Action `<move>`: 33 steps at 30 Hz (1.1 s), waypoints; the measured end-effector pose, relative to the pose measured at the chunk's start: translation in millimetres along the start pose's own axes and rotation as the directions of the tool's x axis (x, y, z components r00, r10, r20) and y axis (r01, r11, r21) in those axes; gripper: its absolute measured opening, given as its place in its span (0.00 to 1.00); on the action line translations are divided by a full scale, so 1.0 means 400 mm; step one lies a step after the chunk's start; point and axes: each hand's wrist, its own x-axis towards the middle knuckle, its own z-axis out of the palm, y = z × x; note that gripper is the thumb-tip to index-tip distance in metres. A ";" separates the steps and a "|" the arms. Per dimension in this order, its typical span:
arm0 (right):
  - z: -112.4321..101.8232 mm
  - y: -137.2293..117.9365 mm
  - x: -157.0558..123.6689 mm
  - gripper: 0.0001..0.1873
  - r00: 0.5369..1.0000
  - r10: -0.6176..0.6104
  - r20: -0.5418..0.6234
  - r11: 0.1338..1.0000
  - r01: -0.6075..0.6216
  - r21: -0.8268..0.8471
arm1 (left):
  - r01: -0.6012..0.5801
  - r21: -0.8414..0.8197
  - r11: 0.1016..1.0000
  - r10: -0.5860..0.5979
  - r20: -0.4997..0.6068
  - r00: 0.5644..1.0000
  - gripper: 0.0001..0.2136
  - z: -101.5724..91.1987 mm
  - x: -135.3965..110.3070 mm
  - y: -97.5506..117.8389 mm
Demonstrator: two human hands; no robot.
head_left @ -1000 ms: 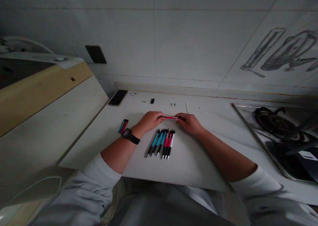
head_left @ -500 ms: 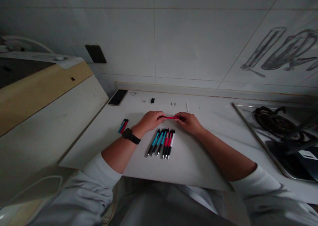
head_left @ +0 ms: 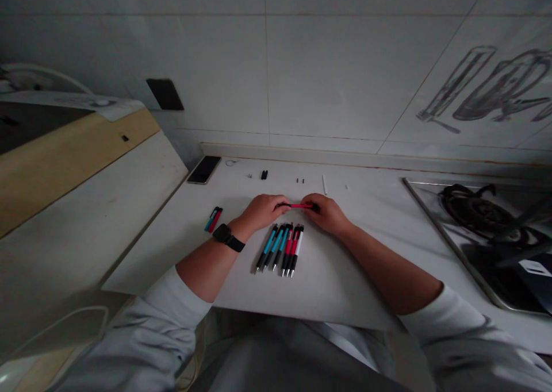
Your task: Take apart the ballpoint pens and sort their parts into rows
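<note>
Both hands hold one red pen point(head_left: 297, 206) level above the white counter point(head_left: 336, 277). My left hand point(head_left: 264, 210), with a black watch on its wrist, pinches the pen's left end. My right hand point(head_left: 324, 212) grips the pen's dark right end. Just below the hands lies a row of several pens point(head_left: 281, 247), blue, red and white with black grips, side by side. Two more pen pieces point(head_left: 214, 218), one blue and one red, lie left of my left wrist.
A dark phone point(head_left: 204, 169) lies at the counter's back left corner. Small black parts point(head_left: 264, 175), tiny springs point(head_left: 300, 180) and a white refill point(head_left: 324, 184) sit along the back. A gas hob point(head_left: 483, 225) fills the right. A wooden board point(head_left: 73, 150) slopes at the left.
The hands have drawn slightly closer together along the red pen; otherwise nothing moved.
</note>
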 end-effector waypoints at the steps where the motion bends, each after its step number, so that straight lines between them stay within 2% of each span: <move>1: 0.001 0.001 0.000 0.12 1.000 0.010 -0.001 1.000 -0.010 0.006 | 0.000 -0.004 1.000 0.000 0.000 1.000 0.08 0.001 0.000 0.000; 4: 0.003 0.000 0.001 0.13 0.999 0.024 0.044 1.000 -0.023 -0.006 | 0.000 -0.014 1.000 0.000 -0.005 1.000 0.08 0.003 0.000 -0.001; 9: 0.005 -0.003 0.000 0.10 1.000 0.030 0.001 0.999 -0.031 0.012 | 0.013 0.005 1.000 -0.013 0.008 1.000 0.09 0.002 0.002 0.001; 13: 0.006 -0.003 0.000 0.12 0.998 0.019 0.054 1.000 -0.019 -0.004 | 0.010 0.020 1.000 -0.010 -0.007 1.000 0.09 0.001 0.003 0.002; 16: 0.006 -0.002 0.000 0.08 0.999 0.028 0.028 0.999 -0.027 -0.018 | 0.013 0.030 0.999 -0.012 -0.010 1.000 0.08 0.001 0.003 0.001; 21: 0.005 -0.004 0.002 0.11 0.997 -0.010 0.081 1.000 0.011 -0.008 | 0.015 0.032 0.999 -0.015 -0.015 1.000 0.08 0.001 0.002 0.002; 24: 0.005 -0.006 0.001 0.07 0.999 0.031 0.028 0.999 -0.030 -0.026 | 0.008 0.042 0.999 -0.008 -0.005 1.000 0.07 0.001 0.002 0.003; 26: 0.006 -0.006 0.001 0.12 0.998 0.061 0.010 0.998 -0.061 -0.005 | 0.009 0.052 0.999 -0.009 -0.007 1.000 0.07 0.002 0.002 0.004; 30: 0.007 -0.002 0.002 0.12 0.997 -0.018 0.069 1.000 0.019 -0.007 | 0.001 0.064 0.998 0.000 -0.019 1.000 0.09 0.004 0.003 0.005; 33: 0.008 -0.002 0.001 0.09 0.999 0.001 0.048 0.999 0.000 -0.033 | -0.005 0.066 0.998 0.006 -0.013 1.000 0.09 0.006 0.002 0.006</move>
